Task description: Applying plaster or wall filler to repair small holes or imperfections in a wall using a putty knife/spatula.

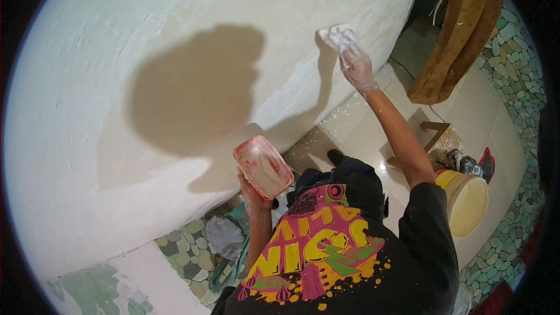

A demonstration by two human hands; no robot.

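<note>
My left hand is closed around the side of a red rectangular tub, smeared inside with whitish paste. It is held in front of my chest, close to the wall. My right arm is stretched out ahead and to the right. At its end, my right hand grips a pale, flat-edged tool coated in white paste, pressed to the wall; its exact kind is unclear. Wet-looking off-white coating covers the wall, with ridges at the left. White paste also coats my right fingers.
Wooden beams stand at the upper right. A yellow bucket sits on the tiled floor to my right, beside a small wooden stool. A grey lump lies at the lower left by pebble tiling. A cable runs along the floor.
</note>
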